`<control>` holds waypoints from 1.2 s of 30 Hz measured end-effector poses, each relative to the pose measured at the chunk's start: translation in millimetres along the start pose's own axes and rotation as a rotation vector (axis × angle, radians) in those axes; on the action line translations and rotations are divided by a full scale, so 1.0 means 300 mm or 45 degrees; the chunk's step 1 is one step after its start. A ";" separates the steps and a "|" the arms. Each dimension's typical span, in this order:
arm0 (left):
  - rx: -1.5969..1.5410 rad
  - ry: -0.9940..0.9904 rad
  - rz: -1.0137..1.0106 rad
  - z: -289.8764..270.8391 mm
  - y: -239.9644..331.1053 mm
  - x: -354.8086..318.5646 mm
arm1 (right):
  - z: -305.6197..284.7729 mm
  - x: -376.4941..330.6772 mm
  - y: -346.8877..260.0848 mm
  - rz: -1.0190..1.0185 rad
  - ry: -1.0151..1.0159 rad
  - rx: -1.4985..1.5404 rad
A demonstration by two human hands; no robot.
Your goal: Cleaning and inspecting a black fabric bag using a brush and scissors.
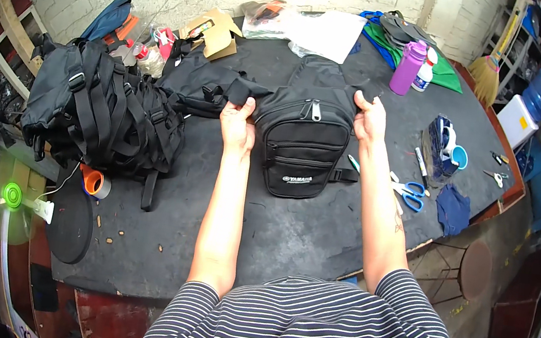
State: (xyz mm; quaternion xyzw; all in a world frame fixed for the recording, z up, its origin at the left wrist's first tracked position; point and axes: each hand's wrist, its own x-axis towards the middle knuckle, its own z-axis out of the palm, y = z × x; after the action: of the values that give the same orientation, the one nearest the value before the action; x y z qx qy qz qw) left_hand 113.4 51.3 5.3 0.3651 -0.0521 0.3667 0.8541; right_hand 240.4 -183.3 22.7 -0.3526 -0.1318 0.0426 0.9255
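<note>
In front of me a black sling bag (304, 149) lies on the dark worktable (193, 227), its zipped front pocket facing up and pale lettering near the bottom. The broad upper part stretches toward the far side of the table. My left hand (238, 126) is closed at the bag's upper left, thumb and fingers pinching a black fabric tab. On the opposite side, my right hand (370, 119) grips the bag's upper right edge, thumb up; its other fingers are partly hidden. A short strap with a buckle (343, 176) sticks out at the lower right.
Black bags with straps (106, 111) are heaped at the left, near an orange tape roll (94, 182). To the right are blue-handled scissors (412, 196), a marker (421, 162), a tape holder (441, 148) and a purple bottle (408, 67). A green fan (13, 196) stands at the left edge.
</note>
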 end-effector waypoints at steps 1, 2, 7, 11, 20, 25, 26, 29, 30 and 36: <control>0.027 -0.106 -0.034 -0.012 0.000 0.000 | -0.008 0.013 0.006 -0.027 0.040 -0.017; 0.026 -0.106 -0.035 -0.011 0.005 -0.001 | -0.011 0.020 0.012 -0.027 0.055 0.007; -0.214 -0.179 -0.403 0.004 0.053 0.006 | -0.051 0.033 0.006 0.129 0.011 0.041; 0.107 0.000 -0.219 -0.023 0.082 0.030 | 0.012 -0.021 0.022 0.156 -0.010 0.091; 0.071 0.030 -0.234 -0.023 0.050 0.014 | -0.090 0.042 0.016 0.272 -0.060 0.166; -0.070 -0.029 -0.489 -0.163 0.115 0.079 | 0.037 0.019 0.003 0.500 -0.240 0.231; -0.080 -0.032 -0.576 -0.145 0.113 0.084 | 0.024 0.020 -0.003 0.491 -0.233 0.227; 0.695 -0.018 -1.018 -0.165 0.216 0.129 | 0.020 0.031 -0.007 0.509 -0.199 0.320; 1.392 -0.046 -0.852 -0.118 0.225 0.139 | 0.003 0.045 -0.023 0.692 -0.659 0.663; 2.209 -0.326 -0.120 0.339 0.260 0.100 | 0.211 -0.060 -0.064 0.362 -0.345 -0.324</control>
State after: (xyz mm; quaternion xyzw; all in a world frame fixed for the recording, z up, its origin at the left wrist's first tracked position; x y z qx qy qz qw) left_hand 101.6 37.8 135.7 0.9258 0.1648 0.1975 0.2770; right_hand 205.4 -160.3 77.0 -0.4726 -0.2081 0.2026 0.8321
